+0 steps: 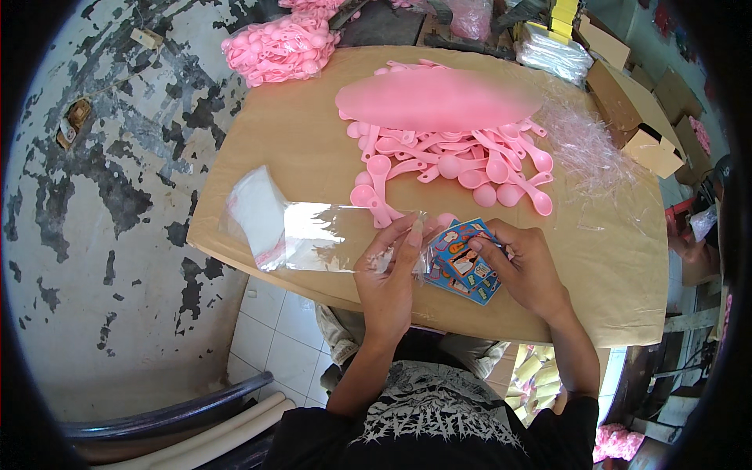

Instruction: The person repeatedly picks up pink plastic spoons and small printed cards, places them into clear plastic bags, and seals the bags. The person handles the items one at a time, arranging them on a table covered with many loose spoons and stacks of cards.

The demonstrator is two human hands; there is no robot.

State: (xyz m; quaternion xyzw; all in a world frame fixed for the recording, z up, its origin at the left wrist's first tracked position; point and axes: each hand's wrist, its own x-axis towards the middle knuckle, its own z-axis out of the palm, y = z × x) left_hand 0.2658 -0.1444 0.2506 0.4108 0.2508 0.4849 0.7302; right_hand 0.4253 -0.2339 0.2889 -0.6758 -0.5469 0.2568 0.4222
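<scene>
My left hand (392,262) is closed on the mouth end of a clear plastic bag (325,235), which stretches out flat to the left. In my right hand (526,266) are several blue printed cards (468,266), fanned a little, with the thumb on top. Their left edge meets the bag's end beside my left fingertips; whether any card is inside the bag I cannot tell. Beyond my hands lies a heap of pink plastic measuring spoons (454,160), its far part blurred. A stack of clear bags (258,211) rests at the left, touching the held bag's far end.
A bag of pink spoons (278,51) stands at the table's far left corner. Crumpled clear plastic (591,145) lies at the right, near cardboard boxes (627,102). Stacked clear packets (552,56) sit at the back. Long rolls (196,427) lie low at the left; another person's arm (693,254) shows at the right.
</scene>
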